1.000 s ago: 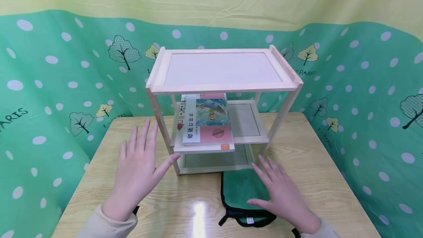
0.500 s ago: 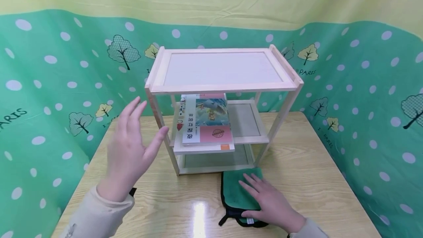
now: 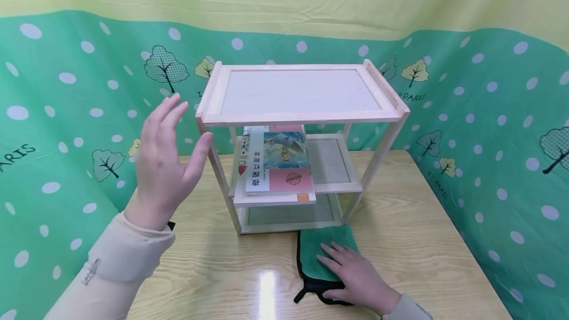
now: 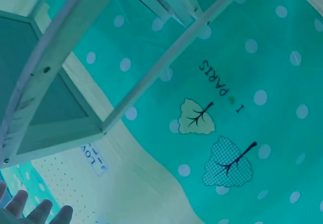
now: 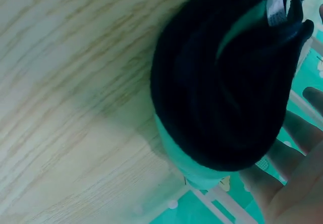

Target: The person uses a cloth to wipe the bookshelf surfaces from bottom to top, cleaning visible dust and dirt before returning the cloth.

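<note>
My left hand point(image 3: 162, 172), fingers extended and thumb apart, is raised beside the left upper corner of a pale wooden three-tier shelf point(image 3: 302, 94). It holds nothing. In the left wrist view, only its fingertips point(image 4: 39, 211) show, below the shelf frame. On the table, my right hand point(image 3: 355, 275) lies flat over a folded green cloth point(image 3: 317, 256) with black edging, fingers spread across its right part. The right wrist view shows the cloth's black trim point(image 5: 222, 98) beside the fingers, and a white label. Part of the cloth is hidden under the hand.
The shelf's middle tier carries a small stack of books point(image 3: 284, 159), the lowest jutting past its front edge. Under it is a bottom tier point(image 3: 293, 215). The wooden table point(image 3: 213, 270) ends at a green dotted curtain point(image 3: 66, 127) on the left, back and right.
My left hand has risen and moved left, up to the shelf's upper corner. My right hand has moved left and down onto the green cloth. Shelf and books have stayed put.
</note>
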Demonstrator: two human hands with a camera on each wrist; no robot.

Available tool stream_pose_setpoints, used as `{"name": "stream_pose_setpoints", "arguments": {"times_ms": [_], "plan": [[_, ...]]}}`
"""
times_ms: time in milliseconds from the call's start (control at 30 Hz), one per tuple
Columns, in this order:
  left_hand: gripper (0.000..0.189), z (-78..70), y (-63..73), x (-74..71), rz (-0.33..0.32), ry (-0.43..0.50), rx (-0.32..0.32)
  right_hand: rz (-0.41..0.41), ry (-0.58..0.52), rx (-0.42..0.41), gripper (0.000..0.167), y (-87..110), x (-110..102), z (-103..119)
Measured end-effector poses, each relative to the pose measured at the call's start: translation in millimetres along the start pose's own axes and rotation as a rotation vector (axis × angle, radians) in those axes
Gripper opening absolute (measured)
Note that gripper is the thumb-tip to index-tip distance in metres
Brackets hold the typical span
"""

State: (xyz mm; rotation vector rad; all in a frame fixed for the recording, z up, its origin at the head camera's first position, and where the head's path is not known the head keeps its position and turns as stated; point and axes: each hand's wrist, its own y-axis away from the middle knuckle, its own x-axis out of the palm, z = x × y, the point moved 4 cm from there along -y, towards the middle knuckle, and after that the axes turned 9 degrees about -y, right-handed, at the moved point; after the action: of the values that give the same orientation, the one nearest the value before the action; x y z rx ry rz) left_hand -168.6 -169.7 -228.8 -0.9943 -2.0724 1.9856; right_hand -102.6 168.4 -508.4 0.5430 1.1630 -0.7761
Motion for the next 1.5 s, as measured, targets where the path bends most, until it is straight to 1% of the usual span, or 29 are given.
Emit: {"name": "stream_pose_setpoints", "arguments": {"times_ms": [100, 167, 300, 433, 533, 633, 800, 900, 967, 1067, 1233, 1333, 1400, 1500], "plan": [[0.062, 1.0, -5.9, 3.7, 0.011, 0.012, 0.020, 0.013, 0.037, -0.003, 0.076, 0.5, 4, -1], [0.062, 2.3, -8.2, 6.4, 0.023, 0.015, 0.031, 0.007, 0.067, -0.011, 0.078, 0.5, 7, -1], [0.062, 5.6, -8.4, 12.2, 0.060, 0.016, 0.049, 0.018, 0.099, -0.001, 0.081, -0.9, 14, -3], [0.063, 7.8, -4.6, 18.8, 0.103, 0.025, 0.053, 0.067, 0.090, 0.050, 0.084, -4.0, 19, -4], [0.063, 7.6, -4.0, 22.0, 0.112, 0.050, 0.051, 0.095, 0.077, 0.098, 0.088, -7.8, 21, -4], [0.063, 7.2, -5.1, 21.5, 0.108, 0.077, 0.039, 0.103, 0.078, 0.119, 0.093, -13.4, 20, -1], [0.064, 4.1, -8.2, 21.4, 0.114, 0.140, 0.024, 0.098, 0.145, 0.090, 0.090, -22.7, 21, 4], [0.063, 1.3, -9.6, 25.1, 0.115, 0.173, 0.026, 0.063, 0.213, 0.053, 0.083, -26.3, 21, 3], [0.062, -0.5, -9.2, 29.0, 0.110, 0.182, 0.022, 0.033, 0.214, 0.054, 0.080, -26.7, 21, 1], [0.061, -2.0, -7.7, 34.4, 0.092, 0.182, 0.008, -0.015, 0.144, 0.084, 0.073, -25.6, 19, -5], [0.057, -1.9, -6.9, 38.1, 0.045, 0.186, -0.007, -0.066, -0.101, 0.160, 0.057, -23.8, 9, -15], [0.055, -2.1, -7.4, 39.0, 0.017, 0.195, -0.006, -0.098, -0.245, 0.235, 0.049, -23.5, 2, -19], [0.053, -2.6, -7.9, 39.3, -0.002, 0.203, -0.007, -0.142, -0.309, 0.291, 0.045, -24.3, -2, -22], [0.051, -3.5, -8.5, 39.2, -0.037, 0.221, -0.012, -0.238, -0.363, 0.353, 0.039, -27.1, -9, -24]]}}
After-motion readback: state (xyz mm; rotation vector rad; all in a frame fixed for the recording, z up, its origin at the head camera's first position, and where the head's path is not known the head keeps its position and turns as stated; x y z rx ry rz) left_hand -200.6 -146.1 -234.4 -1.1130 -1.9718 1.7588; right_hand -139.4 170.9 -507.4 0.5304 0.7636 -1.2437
